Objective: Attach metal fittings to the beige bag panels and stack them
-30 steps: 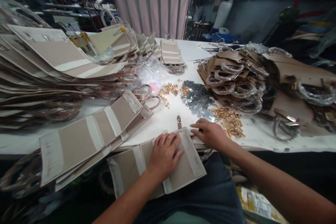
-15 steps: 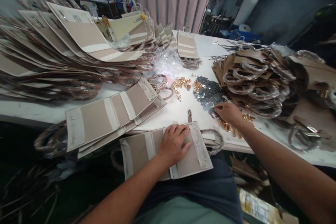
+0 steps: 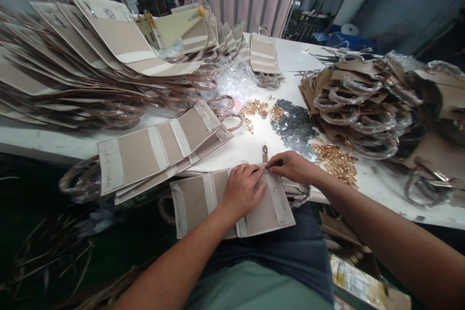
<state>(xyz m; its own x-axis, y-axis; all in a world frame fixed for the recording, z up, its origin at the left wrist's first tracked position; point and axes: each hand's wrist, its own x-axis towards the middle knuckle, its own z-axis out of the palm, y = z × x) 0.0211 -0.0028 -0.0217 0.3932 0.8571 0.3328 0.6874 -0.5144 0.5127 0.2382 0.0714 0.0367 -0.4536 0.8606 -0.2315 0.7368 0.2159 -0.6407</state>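
My left hand (image 3: 245,189) lies palm down on a beige handbag panel (image 3: 194,206) with pale strips across it, fingers stretched out and thumb apart. At the panel's upper right edge, close to the left fingertips, my right hand (image 3: 290,167) pinches a small dark metal piece, mostly hidden by the fingers. A strap with a metal fitting (image 3: 265,153) sticks out beyond that edge. The panel rests partly over my lap. A plastic-wrapped handle (image 3: 302,197) shows at its right end, below my right wrist.
More beige panels (image 3: 134,155) lie overlapped to the left. Large stacks (image 3: 119,48) fill the back left, and wrapped bag parts (image 3: 359,101) are heaped right. Between them sit dark metal plates (image 3: 294,126), gold fittings (image 3: 337,164), smaller gold pieces (image 3: 256,108) and clear plastic (image 3: 234,77).
My right hand has moved left from beside the dark plates to the panel's upper edge, near my left hand. The left hand stays on the panel. The view has shifted slightly.
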